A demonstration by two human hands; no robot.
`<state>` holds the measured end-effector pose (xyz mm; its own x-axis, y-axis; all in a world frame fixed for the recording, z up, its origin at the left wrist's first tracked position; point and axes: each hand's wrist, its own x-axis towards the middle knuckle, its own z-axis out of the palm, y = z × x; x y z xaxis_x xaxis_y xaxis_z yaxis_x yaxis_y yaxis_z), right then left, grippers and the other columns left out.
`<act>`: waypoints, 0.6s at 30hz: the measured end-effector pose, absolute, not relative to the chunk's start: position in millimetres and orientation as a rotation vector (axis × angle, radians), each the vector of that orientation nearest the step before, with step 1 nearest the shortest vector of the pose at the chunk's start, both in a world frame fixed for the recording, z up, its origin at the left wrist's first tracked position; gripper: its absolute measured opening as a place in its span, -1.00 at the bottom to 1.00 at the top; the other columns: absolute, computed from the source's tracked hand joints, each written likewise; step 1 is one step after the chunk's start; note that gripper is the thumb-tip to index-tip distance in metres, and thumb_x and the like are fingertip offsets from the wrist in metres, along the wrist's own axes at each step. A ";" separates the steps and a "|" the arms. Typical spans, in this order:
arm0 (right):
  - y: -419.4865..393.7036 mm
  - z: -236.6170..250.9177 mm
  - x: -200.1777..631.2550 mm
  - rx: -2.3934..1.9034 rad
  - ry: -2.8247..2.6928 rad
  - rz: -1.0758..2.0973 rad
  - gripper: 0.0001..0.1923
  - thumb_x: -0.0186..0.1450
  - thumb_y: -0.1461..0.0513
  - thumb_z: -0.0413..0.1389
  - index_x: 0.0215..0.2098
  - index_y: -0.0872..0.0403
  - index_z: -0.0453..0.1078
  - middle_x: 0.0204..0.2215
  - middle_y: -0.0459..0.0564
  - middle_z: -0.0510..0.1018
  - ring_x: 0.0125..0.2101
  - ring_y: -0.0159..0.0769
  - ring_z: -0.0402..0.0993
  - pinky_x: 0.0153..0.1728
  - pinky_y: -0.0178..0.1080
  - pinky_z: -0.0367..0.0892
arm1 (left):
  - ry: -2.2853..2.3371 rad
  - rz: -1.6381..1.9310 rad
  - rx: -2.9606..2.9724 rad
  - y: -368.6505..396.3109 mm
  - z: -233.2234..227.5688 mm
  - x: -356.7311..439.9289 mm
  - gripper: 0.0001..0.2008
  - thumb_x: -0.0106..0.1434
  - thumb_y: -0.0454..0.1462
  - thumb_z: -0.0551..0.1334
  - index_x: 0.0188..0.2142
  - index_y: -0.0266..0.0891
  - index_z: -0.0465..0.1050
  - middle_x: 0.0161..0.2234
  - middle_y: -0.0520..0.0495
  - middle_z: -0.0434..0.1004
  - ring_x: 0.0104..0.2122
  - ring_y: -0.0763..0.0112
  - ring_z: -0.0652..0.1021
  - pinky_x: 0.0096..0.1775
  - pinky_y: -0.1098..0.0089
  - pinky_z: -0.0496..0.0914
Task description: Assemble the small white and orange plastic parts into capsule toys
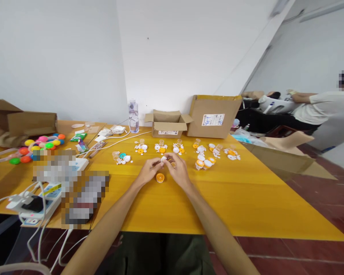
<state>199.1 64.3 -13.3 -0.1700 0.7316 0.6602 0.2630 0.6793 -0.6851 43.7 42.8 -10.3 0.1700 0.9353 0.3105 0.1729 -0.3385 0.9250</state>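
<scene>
Pinching a small white plastic piece (163,158) between the fingertips, the left hand (149,172) and the right hand (177,170) meet just above the yellow table (246,206), both closed on that one part from opposite sides. An orange cap (160,177) lies on the table right below the hands, between the wrists and apart from the fingers. The white piece looks tiny, light and stiff, like moulded plastic, so it should need only a gentle fingertip pinch at its edges; its smooth surface and small size could let it slip or flick away under too hard a squeeze, and any thin tabs may snap. Its exact shape is too small to tell. Farther back stand little groups of white and orange parts (202,154), a clear water bottle (133,115), an open cardboard box (167,123), and coloured balls (40,147) off to the left. Another person (318,110) is at the far right.
</scene>
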 end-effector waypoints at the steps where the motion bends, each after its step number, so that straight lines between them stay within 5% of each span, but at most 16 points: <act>1: 64.1 -12.8 199.4 -0.797 -1.752 0.504 -0.86 0.33 0.17 0.09 -0.20 -0.03 0.47 -0.31 -0.03 0.62 -0.28 -0.22 0.56 -0.23 -0.20 0.50 | 1.069 1.241 1.669 42.8 -10.1 43.7 -0.73 0.26 -0.10 0.23 -0.38 -0.27 0.53 -0.43 0.00 0.54 -0.36 0.34 0.50 -0.21 0.37 0.39; 18: 57.0 -1.3 202.2 -0.654 -1.839 0.421 -0.83 0.40 0.18 0.09 -0.29 -0.03 0.52 -0.35 -0.04 0.59 -0.31 -0.24 0.52 -0.26 -0.21 0.45 | 1.044 1.281 1.686 43.5 -8.2 44.4 -0.73 0.25 -0.09 0.26 -0.34 -0.25 0.59 -0.38 -0.02 0.61 -0.33 0.30 0.53 -0.21 0.36 0.40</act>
<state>202.2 57.0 -1.3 -0.2617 0.6184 0.7410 0.2340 0.7855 -0.5729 44.4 43.5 -8.2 0.1624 0.9220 0.3514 0.1582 -0.3759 0.9131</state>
